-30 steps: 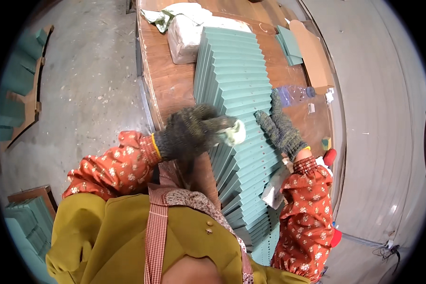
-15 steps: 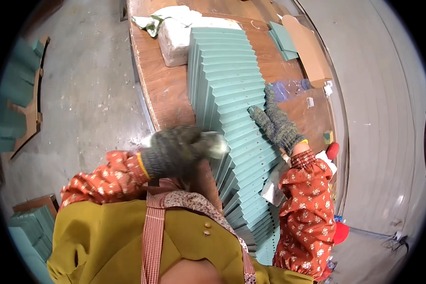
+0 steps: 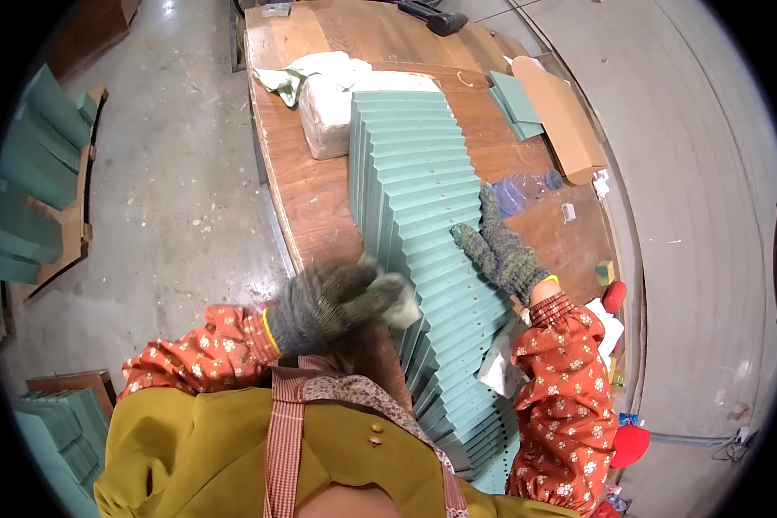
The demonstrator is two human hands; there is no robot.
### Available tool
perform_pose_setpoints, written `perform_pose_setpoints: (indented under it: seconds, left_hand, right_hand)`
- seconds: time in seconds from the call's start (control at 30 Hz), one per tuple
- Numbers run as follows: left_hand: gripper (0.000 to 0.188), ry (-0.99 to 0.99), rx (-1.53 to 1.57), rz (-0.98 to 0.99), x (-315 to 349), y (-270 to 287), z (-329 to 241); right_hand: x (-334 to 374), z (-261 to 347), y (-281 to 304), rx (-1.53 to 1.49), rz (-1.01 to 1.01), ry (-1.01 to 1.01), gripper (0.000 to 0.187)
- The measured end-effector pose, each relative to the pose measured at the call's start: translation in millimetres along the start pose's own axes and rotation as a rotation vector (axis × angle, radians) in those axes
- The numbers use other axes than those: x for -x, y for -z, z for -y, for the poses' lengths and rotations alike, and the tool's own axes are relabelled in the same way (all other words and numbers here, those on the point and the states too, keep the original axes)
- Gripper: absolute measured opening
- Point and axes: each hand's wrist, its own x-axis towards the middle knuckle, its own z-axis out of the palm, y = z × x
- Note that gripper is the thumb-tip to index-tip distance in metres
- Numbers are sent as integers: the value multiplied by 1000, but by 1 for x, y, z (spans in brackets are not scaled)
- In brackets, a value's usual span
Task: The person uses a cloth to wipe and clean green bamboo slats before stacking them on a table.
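Note:
A long row of teal panels (image 3: 419, 190), standing packed side by side with stepped edges like pleats, runs down the middle of the table. My left hand (image 3: 324, 306), in a grey knitted glove and slightly blurred, is closed on a crumpled whitish cloth (image 3: 401, 304) at the row's left side. Whether the cloth touches the panels I cannot tell. In a matching glove, my right hand (image 3: 502, 246) lies along the row's right side with fingers stretched out, thumb over the top edges. Near my right forearm, a white crumpled piece (image 3: 499, 367) rests against the panels.
At the row's far end sits a white wrapped block (image 3: 324, 116) with a cloth (image 3: 298, 73) on it. Flat teal pieces (image 3: 516, 104), brown cardboard (image 3: 561, 121) and a clear plastic bottle (image 3: 527, 192) lie to the right. More teal stacks (image 3: 39, 164) stand on the left floor.
The whole view has tilted, so the table sits lower in the picture. My left hand still holds the cloth, its fingers turned slightly; my right hand stays on the panels.

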Motion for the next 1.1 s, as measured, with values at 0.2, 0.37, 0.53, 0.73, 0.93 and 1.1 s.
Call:
perform_pose_setpoints:
  seconds: [0.2,0.37,0.53,0.73,0.93,1.1]
  left_hand:
    - [33,-461,-800,-468,-37,-6,6]
    - [32,-239,-400,-366,-11,22,53]
    - [34,-402,-758,-561,-61,57,0]
    - [37,-213,-953,-179,-13,38,69]
    - [41,-188,-773,-409,-18,65,87]
    - [45,236,251,-754,-27,73,95]
  right_hand:
    - [-1,-6,2,-3,-25,43,94]
    - [0,9,5,1,23,-38,91]
    - [-2,12,8,-30,52,-47,91]
    - [-4,18,18,-17,105,-123,86]
    - [101,-3,70,-85,-372,-11,50]
    - [173,-39,29,-228,-607,-231,52]
